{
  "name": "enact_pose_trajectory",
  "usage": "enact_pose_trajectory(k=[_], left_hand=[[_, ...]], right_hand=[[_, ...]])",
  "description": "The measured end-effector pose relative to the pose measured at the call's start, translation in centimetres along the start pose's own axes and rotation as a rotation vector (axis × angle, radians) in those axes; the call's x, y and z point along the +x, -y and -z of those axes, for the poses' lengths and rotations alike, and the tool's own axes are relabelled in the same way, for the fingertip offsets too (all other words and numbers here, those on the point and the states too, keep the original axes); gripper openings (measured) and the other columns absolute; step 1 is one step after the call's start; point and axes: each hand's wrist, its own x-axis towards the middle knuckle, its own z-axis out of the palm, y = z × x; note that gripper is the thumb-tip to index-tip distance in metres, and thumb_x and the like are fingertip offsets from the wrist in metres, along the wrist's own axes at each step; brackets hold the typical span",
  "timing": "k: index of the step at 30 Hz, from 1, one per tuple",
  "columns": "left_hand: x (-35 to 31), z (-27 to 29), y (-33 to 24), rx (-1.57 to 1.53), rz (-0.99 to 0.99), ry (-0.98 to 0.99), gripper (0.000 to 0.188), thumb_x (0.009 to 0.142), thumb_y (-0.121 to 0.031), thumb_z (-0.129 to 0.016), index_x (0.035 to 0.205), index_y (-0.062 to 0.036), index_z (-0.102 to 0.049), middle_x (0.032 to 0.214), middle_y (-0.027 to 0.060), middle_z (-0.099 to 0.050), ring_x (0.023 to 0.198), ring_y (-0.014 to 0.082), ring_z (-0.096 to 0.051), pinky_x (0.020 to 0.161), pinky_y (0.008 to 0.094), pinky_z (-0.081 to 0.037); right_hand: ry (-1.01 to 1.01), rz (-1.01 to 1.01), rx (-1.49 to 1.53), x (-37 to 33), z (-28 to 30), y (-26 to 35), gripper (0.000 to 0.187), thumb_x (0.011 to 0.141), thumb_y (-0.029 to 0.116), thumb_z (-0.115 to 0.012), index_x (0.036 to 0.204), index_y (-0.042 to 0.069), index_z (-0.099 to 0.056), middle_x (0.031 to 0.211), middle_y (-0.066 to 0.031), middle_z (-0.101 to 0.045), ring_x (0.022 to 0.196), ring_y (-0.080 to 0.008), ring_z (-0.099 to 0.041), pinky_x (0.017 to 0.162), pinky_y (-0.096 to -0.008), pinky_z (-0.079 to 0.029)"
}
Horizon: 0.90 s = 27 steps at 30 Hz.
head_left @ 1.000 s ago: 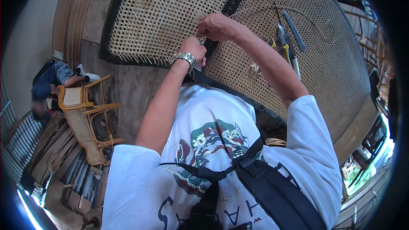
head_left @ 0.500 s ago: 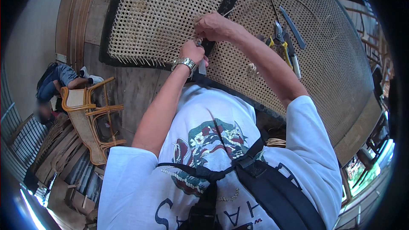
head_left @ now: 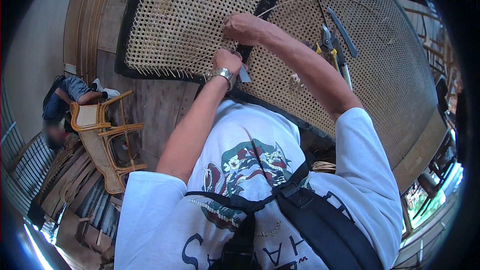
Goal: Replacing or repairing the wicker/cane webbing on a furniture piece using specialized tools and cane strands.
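A dark-framed panel of woven cane mesh point(head_left: 175, 25) lies in front of me, with cut strand ends sticking out along its near edge. My right hand point(head_left: 243, 28) is closed at the panel's right border, its fingertips hidden beneath it. From beside it a thin cane strand point(head_left: 285, 3) arcs off to the right. Just nearer to me, my left hand point(head_left: 228, 61) is closed low over the same border. A flat, pale grey, blade-like piece point(head_left: 244, 74) pokes out of its right side; the rest is covered by the fingers.
Under the panel spreads a larger cane mesh sheet point(head_left: 385, 85). On it lie yellow-handled pruning shears point(head_left: 327, 42), a blue-grey flat strip point(head_left: 343, 32) and a knife-like tool with a pale handle point(head_left: 346, 75). At left, a person point(head_left: 65, 97) is beside a rattan chair point(head_left: 102, 150).
My right hand has shifted slightly left and away from me. The cane strand beside it now shows a longer, flatter arc. The grey piece in my left hand has tilted.
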Motion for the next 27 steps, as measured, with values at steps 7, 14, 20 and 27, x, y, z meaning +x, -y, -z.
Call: enact_pose_trajectory(k=[7,14,20,27], left_hand=[[-1.7,-0.4,-0.9,0.106,-0.067,-0.166,0.021,0.088,-0.017,-0.069,0.089,0.0033,-0.068,0.076,0.0213,-0.071,0.078,0.0358,-0.073,0.067,0.0448,-0.056],[-0.5,2.0,-0.7,0.213,-0.050,0.022,0.017,0.095,-0.013,-0.061,0.091,0.0023,-0.067,0.071,0.0155,-0.069,0.055,0.0226,-0.069,0.051,0.0369,-0.055],[-0.4,2.0,-1.5,-0.037,0.036,0.093,0.019,0.098,-0.012,-0.058,0.088,0.0013,-0.066,0.068,0.0122,-0.069,0.055,0.0200,-0.070,0.042,0.0329,-0.053],[0.7,2.6,3.1,0.358,-0.312,-0.220,0.023,0.095,-0.024,-0.061,0.083,-0.0045,-0.064,0.066,0.0123,-0.068,0.052,0.0247,-0.066,0.046,0.0389,-0.049]], right_hand=[[-0.081,0.013,0.004,-0.7,-0.3,0.2,0.013,0.085,0.016,-0.065,0.090,0.007,-0.072,0.086,-0.0122,-0.071,0.086,-0.0312,-0.071,0.070,-0.0436,-0.058],[-0.062,-0.003,0.041,-1.9,0.6,0.7,0.003,0.081,0.012,-0.066,0.083,0.009,-0.067,0.085,-0.0051,-0.064,0.091,-0.0243,-0.066,0.074,-0.0415,-0.054],[-0.005,-0.022,-0.059,-2.7,1.1,1.6,0.012,0.086,0.023,-0.068,0.090,0.012,-0.071,0.087,-0.0052,-0.070,0.092,-0.0257,-0.070,0.076,-0.0441,-0.054],[-0.273,-0.087,0.254,-3.7,0.4,1.9,0.010,0.085,0.017,-0.070,0.093,0.011,-0.069,0.092,-0.0093,-0.064,0.088,-0.0298,-0.065,0.080,-0.0442,-0.052]])
